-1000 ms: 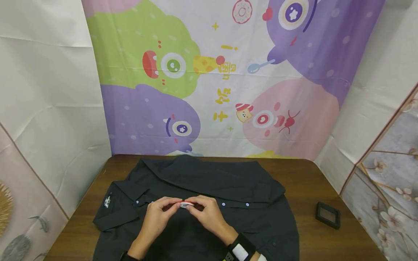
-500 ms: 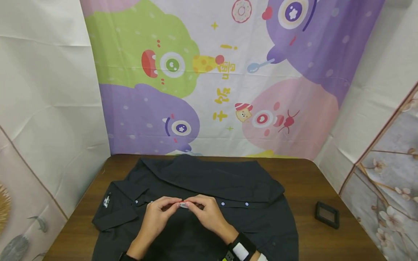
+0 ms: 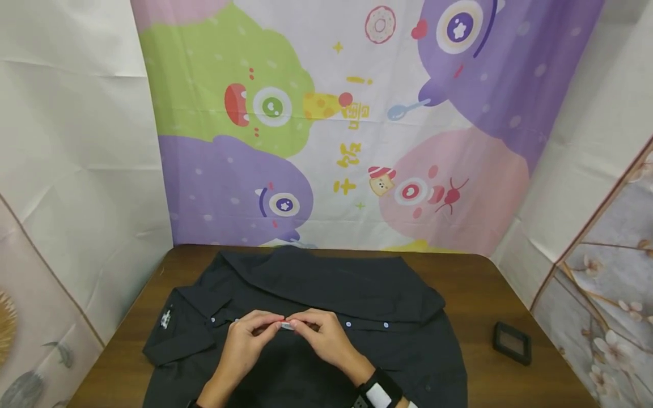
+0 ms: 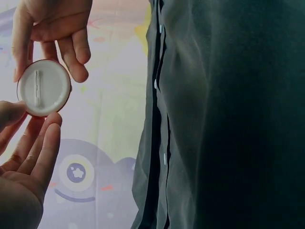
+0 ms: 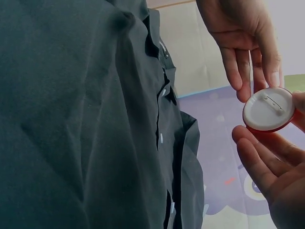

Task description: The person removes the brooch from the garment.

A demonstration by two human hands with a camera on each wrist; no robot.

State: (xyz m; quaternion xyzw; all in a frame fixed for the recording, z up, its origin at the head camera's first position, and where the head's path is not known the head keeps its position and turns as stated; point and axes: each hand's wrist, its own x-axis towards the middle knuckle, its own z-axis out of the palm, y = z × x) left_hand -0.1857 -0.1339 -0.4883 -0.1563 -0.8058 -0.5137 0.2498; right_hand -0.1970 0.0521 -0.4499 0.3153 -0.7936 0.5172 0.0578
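Observation:
A round pin-back badge with a white back and a red rim is held between both hands above the dark shirt. My left hand pinches one edge of the badge with thumb and fingers. The opposite edge is pinched by my right hand. Both wrist views show the badge's back, where a thin metal pin lies along the middle. The badge's front is hidden. Small pale buttons run along the shirt's placket, just beyond the hands.
The shirt is spread over a brown wooden table. To its right lies a small black rectangular frame. A white patterned detail marks the shirt's left sleeve. A cartoon-printed cloth hangs behind the table.
The badge has tilted a little, so less of its white back shows in the head view. Both hands keep their hold. The whole head view has shifted slightly.

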